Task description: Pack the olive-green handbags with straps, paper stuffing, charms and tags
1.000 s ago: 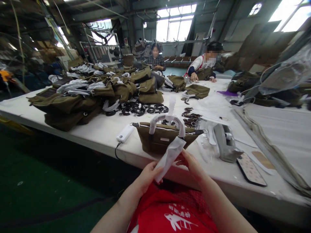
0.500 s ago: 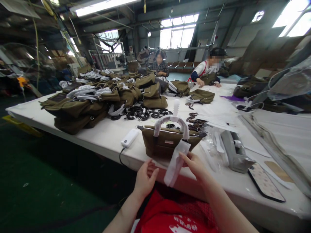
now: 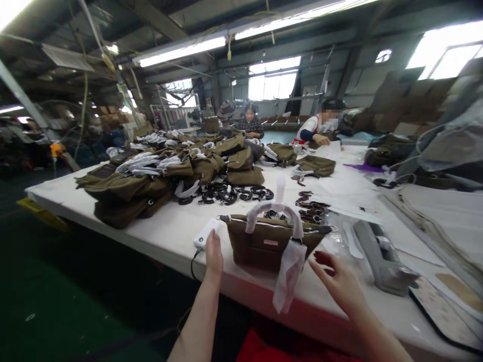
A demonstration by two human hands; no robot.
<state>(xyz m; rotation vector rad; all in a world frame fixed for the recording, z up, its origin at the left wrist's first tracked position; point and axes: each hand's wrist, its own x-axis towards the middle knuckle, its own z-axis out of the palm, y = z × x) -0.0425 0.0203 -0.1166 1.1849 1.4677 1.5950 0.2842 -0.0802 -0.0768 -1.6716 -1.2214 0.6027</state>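
An olive handbag [image 3: 256, 251] stands upright at the near edge of the white table, its raised handle [image 3: 260, 208] wrapped in pale film. A white wrapped strip [image 3: 290, 276] hangs from the handle's right end over the bag's front. To the left of the bag, my left hand [image 3: 214, 254] is raised beside a white device [image 3: 207, 234] with a black cable; its fingers are stretched out, partly hidden behind one another. Near the bag's lower right side is my right hand [image 3: 334, 279], fingers apart and bent, holding nothing.
Olive bags [image 3: 128, 186] are heaped at the left. Black straps [image 3: 226, 193] and brown straps [image 3: 313, 208] lie behind the handbag. A grey tape dispenser [image 3: 381, 256] and a phone [image 3: 445, 311] sit at the right. Two people [image 3: 251, 123] [image 3: 320, 125] are across the table.
My right hand has let go of the white strip and moved right. My left hand has moved left and up towards the white device. The view has tilted upward; the far person's hand holds something white.
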